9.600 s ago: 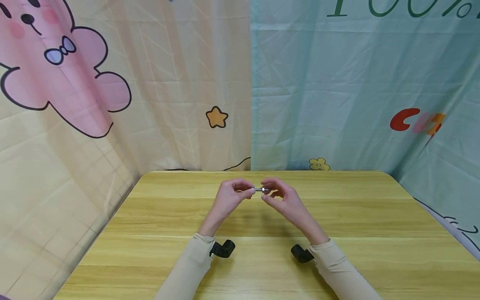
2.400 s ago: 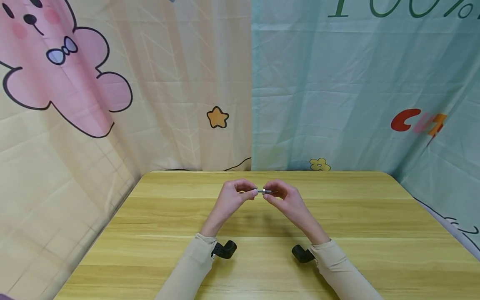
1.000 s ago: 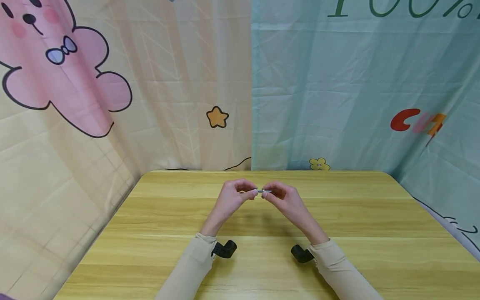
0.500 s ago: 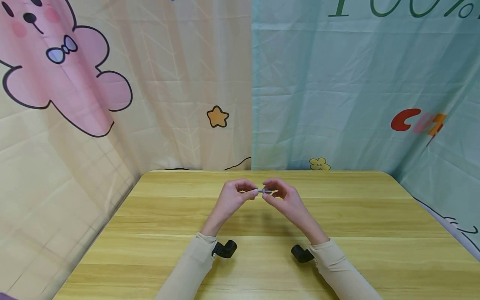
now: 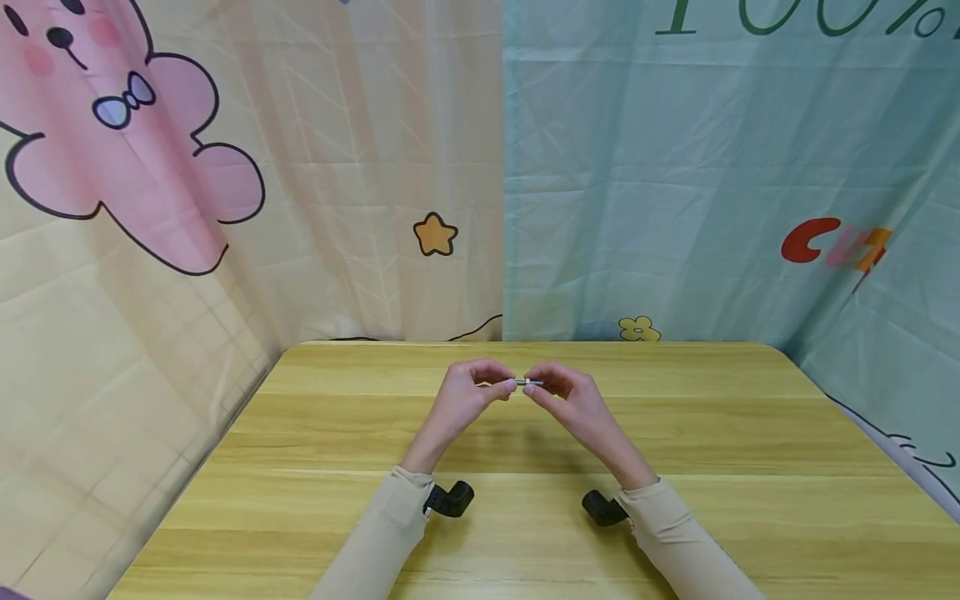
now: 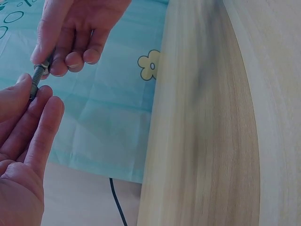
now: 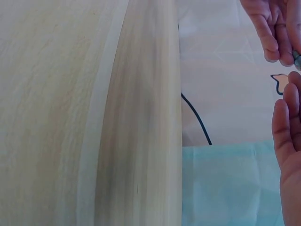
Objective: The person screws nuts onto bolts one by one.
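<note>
In the head view my left hand (image 5: pixel 468 396) and right hand (image 5: pixel 570 400) meet above the table, with a small metal bolt (image 5: pixel 519 382) lying level between them. The left thumb and fingers pinch one end of the bolt, which they mostly cover. On the shank sits a nut (image 5: pixel 528 382), pinched by my right thumb and fingertips. The left wrist view shows the threaded shank (image 6: pixel 36 77) bare between both hands, and the nut (image 6: pixel 45 68) partly behind the right thumb. Only one end of the bolt (image 7: pixel 297 57) appears at the right wrist view's edge.
A light wooden table (image 5: pixel 480 533) spreads beneath both forearms. Behind it hang printed curtains (image 5: pixel 375 167), beige on the left and blue-green on the right. Each wrist carries a black camera mount, the left mount (image 5: pixel 450 499) and the right mount (image 5: pixel 603 507).
The right fingers, spread apart from the nut half a second ago, have closed on it again. Compared with the oldest frame, both hands sit slightly further right; the left keeps its pinch.
</note>
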`<state>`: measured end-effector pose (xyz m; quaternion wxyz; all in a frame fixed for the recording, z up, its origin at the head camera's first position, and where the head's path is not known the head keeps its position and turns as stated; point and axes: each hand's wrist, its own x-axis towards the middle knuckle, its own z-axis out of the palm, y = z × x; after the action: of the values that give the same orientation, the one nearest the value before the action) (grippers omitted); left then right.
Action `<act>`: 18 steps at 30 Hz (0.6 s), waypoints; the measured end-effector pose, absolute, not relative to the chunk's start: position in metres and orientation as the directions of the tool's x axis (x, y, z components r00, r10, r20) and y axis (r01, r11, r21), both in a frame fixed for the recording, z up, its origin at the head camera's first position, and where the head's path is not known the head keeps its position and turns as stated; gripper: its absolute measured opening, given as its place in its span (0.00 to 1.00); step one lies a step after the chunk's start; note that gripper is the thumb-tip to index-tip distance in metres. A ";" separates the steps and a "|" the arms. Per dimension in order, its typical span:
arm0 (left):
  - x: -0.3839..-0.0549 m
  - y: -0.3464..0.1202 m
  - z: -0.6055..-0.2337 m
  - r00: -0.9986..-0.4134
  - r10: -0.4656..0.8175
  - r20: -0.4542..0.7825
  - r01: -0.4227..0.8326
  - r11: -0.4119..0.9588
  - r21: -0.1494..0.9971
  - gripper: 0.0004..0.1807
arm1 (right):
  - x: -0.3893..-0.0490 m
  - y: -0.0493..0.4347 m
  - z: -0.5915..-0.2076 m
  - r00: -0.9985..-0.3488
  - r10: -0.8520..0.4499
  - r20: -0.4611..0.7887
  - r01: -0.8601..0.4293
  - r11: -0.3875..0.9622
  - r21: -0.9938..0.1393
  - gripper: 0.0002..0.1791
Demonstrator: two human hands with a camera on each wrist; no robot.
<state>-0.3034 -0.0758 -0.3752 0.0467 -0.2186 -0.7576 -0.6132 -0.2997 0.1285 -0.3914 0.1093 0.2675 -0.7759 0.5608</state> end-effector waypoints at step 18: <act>-0.303 -0.075 -0.375 -0.904 0.275 0.328 0.376 0.145 0.915 0.04 | -0.299 0.127 -0.390 -0.862 -0.263 0.433 -0.497 0.266 -0.826 0.16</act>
<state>-0.3026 -0.0750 -0.3750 0.0410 -0.2152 -0.7556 -0.6173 -0.2990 0.1274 -0.3902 0.1049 0.2410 -0.7886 0.5559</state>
